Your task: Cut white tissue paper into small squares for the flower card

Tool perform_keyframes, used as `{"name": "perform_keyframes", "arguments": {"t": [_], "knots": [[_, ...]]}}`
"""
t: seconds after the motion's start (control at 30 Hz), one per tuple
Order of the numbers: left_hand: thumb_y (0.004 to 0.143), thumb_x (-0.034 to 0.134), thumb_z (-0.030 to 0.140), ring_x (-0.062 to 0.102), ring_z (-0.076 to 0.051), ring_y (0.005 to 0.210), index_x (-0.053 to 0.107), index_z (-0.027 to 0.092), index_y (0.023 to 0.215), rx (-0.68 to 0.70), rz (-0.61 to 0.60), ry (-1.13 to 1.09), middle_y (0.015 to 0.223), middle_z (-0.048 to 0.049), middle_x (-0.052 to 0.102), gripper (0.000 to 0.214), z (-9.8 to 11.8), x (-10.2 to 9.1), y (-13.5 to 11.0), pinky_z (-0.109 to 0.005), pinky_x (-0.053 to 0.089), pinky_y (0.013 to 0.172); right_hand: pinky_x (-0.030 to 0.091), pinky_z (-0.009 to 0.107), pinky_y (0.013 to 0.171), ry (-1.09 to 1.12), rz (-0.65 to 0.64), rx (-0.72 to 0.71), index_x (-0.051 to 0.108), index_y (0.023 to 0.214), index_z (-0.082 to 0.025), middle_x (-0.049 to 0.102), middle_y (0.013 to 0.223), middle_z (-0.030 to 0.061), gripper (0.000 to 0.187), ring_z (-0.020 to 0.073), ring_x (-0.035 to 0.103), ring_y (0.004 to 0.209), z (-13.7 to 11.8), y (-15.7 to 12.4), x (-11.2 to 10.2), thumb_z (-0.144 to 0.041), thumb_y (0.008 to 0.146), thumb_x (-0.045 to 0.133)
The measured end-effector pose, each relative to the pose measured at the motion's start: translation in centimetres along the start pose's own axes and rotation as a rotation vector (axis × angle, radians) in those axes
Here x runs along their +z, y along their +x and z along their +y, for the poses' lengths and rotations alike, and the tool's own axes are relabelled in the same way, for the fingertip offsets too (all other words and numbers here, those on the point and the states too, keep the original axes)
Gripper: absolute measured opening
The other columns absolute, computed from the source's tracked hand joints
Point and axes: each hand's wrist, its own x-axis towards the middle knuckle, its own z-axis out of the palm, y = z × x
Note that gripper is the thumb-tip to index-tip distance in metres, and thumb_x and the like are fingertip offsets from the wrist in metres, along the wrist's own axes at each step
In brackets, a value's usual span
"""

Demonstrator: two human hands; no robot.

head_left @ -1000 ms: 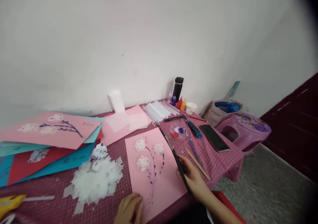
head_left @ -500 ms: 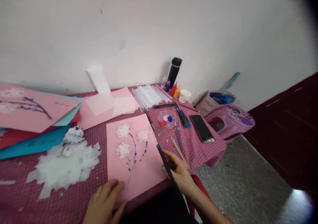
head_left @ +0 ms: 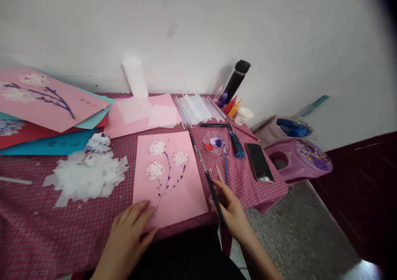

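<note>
Lower centre: left hand (head_left: 132,234) lies flat, fingers spread, on the pink sheet (head_left: 169,176). Right hand (head_left: 232,211) pinches a black paintbrush (head_left: 214,195) beside it.

sheet (head_left: 182,193): pale pink, under the fingers of the left hand (head_left: 130,234); three white blossoms speckled red, blue-violet stems
brush (head_left: 214,195): black handle, between the fingers of the right hand (head_left: 232,211)
tablecloth (head_left: 46,230): small red-and-white check, all round both sets of fingers
tissue scraps (head_left: 88,176): white, one wad stained blue; beyond the left fingers
palette (head_left: 215,141): clear, with red, blue and lilac blobs; beyond the right fingers
thin brush (head_left: 226,168): blue, just past the right fingertips
phone (head_left: 259,162): black, right of those fingers
bottles (head_left: 229,102): pink, violet, red, orange
flask (head_left: 235,81): black
paper stack (head_left: 46,106): pink on top, then teal, red, blue; far left of the left fingers
</note>
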Motion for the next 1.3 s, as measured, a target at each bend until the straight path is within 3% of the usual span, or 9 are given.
{"name": "perform_keyframes", "arguments": {"t": [0.1, 0.27, 0.43, 0.57, 0.73, 0.87, 1.07, 1.17, 1.3], "knots": [[0.084, 0.055, 0.019, 0.063, -0.028, 0.104, 0.071, 0.024, 0.105, 0.05, -0.083, 0.002, 0.115, -0.0104, 0.069, 0.027, 0.7, -0.6, -0.1, -0.044, 0.054, 0.086, 0.049, 0.032, 0.084, 0.004, -0.055, 0.038, 0.057, 0.125, -0.024, 0.064, 0.106, 0.006, 0.043, 0.0205, 0.061, 0.098, -0.1, -0.7, 0.2, -0.028, 0.083, 0.062], [0.077, 0.04, -0.002, 0.065, -0.027, 0.104, 0.072, 0.021, 0.102, 0.138, -0.21, 0.088, 0.113, -0.0102, 0.071, 0.047, 1.2, -1.8, 0.0, -0.04, 0.057, 0.081, 0.049, 0.025, 0.063, 0.022, -0.178, 0.166, 0.056, 0.124, -0.023, 0.058, 0.085, -0.0003, 0.041, 0.0142, 0.058, 0.072, 0.4, -2.4, 0.3, -0.028, 0.084, 0.063], [0.089, 0.043, 0.013, 0.068, -0.024, 0.094, 0.068, 0.018, 0.104, 0.318, -0.013, 0.009, 0.106, -0.0115, 0.071, 0.029, 0.9, -3.8, -0.5, -0.035, 0.058, 0.079, 0.046, 0.022, 0.058, 0.044, -0.243, 0.229, 0.056, 0.126, -0.026, 0.054, 0.082, -0.0022, 0.044, 0.012, 0.054, 0.069, 0.1, -3.9, 0.3, -0.026, 0.083, 0.066], [0.094, 0.048, 0.027, 0.065, -0.022, 0.097, 0.063, 0.018, 0.106, 0.143, 0.129, -0.112, 0.106, -0.0113, 0.069, 0.022, -0.2, -4.2, -2.1, -0.036, 0.054, 0.087, 0.04, 0.019, 0.046, 0.077, -0.356, 0.388, 0.058, 0.12, -0.024, 0.052, 0.075, -0.0043, 0.04, 0.0094, 0.051, 0.055, -0.1, -5.1, 0.0, -0.031, 0.082, 0.067], [0.091, 0.054, 0.028, 0.06, -0.029, 0.103, 0.064, 0.015, 0.103, 0.029, 0.093, -0.158, 0.109, -0.0138, 0.067, 0.021, -1.7, -2.2, -4.0, -0.051, 0.046, 0.094, 0.036, 0.019, 0.047, 0.194, -0.363, 0.444, 0.053, 0.121, -0.021, 0.06, 0.078, -0.0013, 0.046, 0.0083, 0.054, 0.052, 0.1, -6.7, -0.8, -0.04, 0.082, 0.068], [0.089, 0.056, 0.025, 0.059, -0.028, 0.106, 0.067, 0.017, 0.101, 0.014, 0.095, -0.189, 0.11, -0.0121, 0.068, 0.018, -1.9, -1.5, -4.3, -0.049, 0.046, 0.094, 0.032, 0.019, 0.044, 0.185, -0.367, 0.501, 0.055, 0.117, -0.018, 0.059, 0.075, -0.0013, 0.049, 0.0076, 0.052, 0.049, -0.3, -7.2, -0.9, -0.046, 0.079, 0.07], [0.091, 0.051, 0.03, 0.062, -0.026, 0.092, 0.07, 0.02, 0.089, 0.029, 0.041, -0.147, 0.097, -0.0092, 0.07, 0.022, -2.3, -2.2, -3.1, -0.041, 0.049, 0.082, 0.037, 0.022, 0.046, 0.119, -0.299, 0.369, 0.055, 0.122, -0.019, 0.057, 0.074, -0.0015, 0.053, 0.0099, 0.051, 0.052, -2.2, -5.6, 0.5, -0.046, 0.079, 0.068], [0.092, 0.047, 0.027, 0.062, -0.025, 0.097, 0.07, 0.022, 0.091, 0.164, -0.037, -0.102, 0.099, -0.0065, 0.071, 0.023, -3.0, -2.5, -2.6, -0.039, 0.048, 0.085, 0.046, 0.026, 0.057, -0.119, -0.257, 0.148, 0.057, 0.122, -0.022, 0.062, 0.079, 0.0001, 0.04, 0.0135, 0.057, 0.062, -2.5, -4.1, 1.2, -0.031, 0.083, 0.062], [0.087, 0.048, 0.01, 0.062, -0.022, 0.099, 0.068, 0.022, 0.093, 0.286, -0.187, -0.064, 0.103, -0.0051, 0.069, 0.025, -3.2, -2.9, -1.8, -0.035, 0.048, 0.087, 0.048, 0.036, 0.088, -0.531, -0.305, -0.189, 0.057, 0.128, -0.026, 0.066, 0.112, 0.0058, 0.049, 0.0218, 0.062, 0.099, -2.5, -2.4, 1.6, -0.015, 0.081, 0.059]]}}
